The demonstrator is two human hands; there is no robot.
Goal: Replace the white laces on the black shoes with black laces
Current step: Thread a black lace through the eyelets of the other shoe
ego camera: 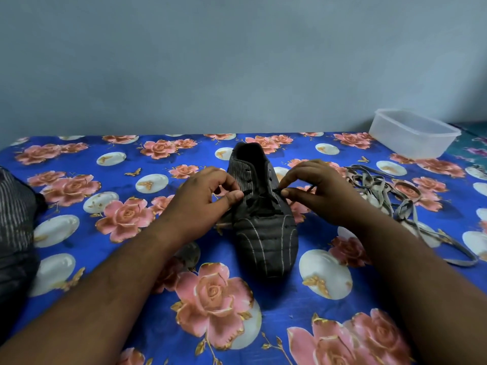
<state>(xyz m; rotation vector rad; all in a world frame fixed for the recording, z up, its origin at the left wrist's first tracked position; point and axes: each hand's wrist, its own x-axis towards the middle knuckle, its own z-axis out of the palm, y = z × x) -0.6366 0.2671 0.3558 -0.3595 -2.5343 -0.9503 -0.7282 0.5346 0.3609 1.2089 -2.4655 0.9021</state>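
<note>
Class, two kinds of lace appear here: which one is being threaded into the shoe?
The black lace, pinched by both hands over the shoe; the pale laces lie loose at its right.

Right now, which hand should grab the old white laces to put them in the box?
Probably the right hand. The white laces and plastic box lie on its side, beside the shoe; the left hand would cross over.

Both bare forearms reach forward from the lower corners and converge toward the middle. The left hand (pixel 204 196) is turned palm inward, its fingers (pixel 229 180) curled, thumb and forefinger pinched together on a lace (pixel 259 197). The right hand (pixel 319 189) mirrors it, knuckles up, thumb pressed against the bent forefinger, pinching the lace's other end. The two hands sit level, near each other but apart.
</note>
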